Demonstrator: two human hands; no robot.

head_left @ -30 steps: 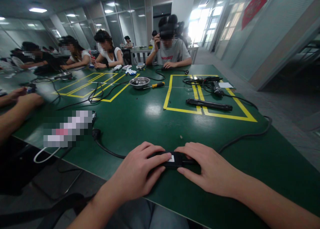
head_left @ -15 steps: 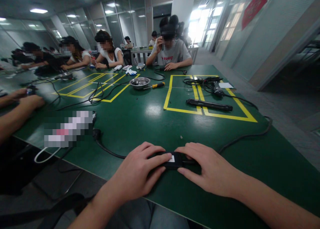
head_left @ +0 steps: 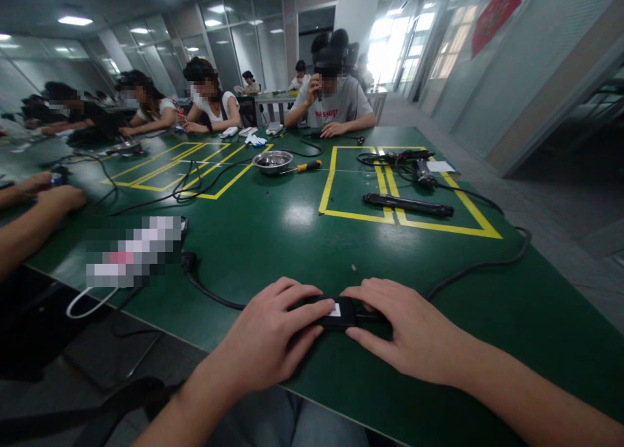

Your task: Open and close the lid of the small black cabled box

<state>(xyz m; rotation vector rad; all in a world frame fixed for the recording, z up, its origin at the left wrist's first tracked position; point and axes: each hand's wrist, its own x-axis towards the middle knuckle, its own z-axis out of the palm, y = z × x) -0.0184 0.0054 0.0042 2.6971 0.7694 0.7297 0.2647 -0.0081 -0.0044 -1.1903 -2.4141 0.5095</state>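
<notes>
A black power adapter (head_left: 345,313) with a white label lies on the green table near its front edge. My left hand (head_left: 277,327) is closed over the adapter's left part, with a fingertip on the label. At the other end, my right hand (head_left: 407,327) grips the adapter's right edge between thumb and fingers, where a cable runs out under the palm. A black power cord (head_left: 217,296) leads from the left side to a plug (head_left: 188,261), which lies beside a blurred whitish power strip (head_left: 141,249).
Past my hands, a black stick-like tool (head_left: 408,205) and a tangle of black cables (head_left: 402,161) lie across yellow tape outlines. A metal bowl (head_left: 273,163) stands next to a yellow-handled screwdriver (head_left: 308,166). Another person's arm (head_left: 36,213) rests at left; other people sit across the table.
</notes>
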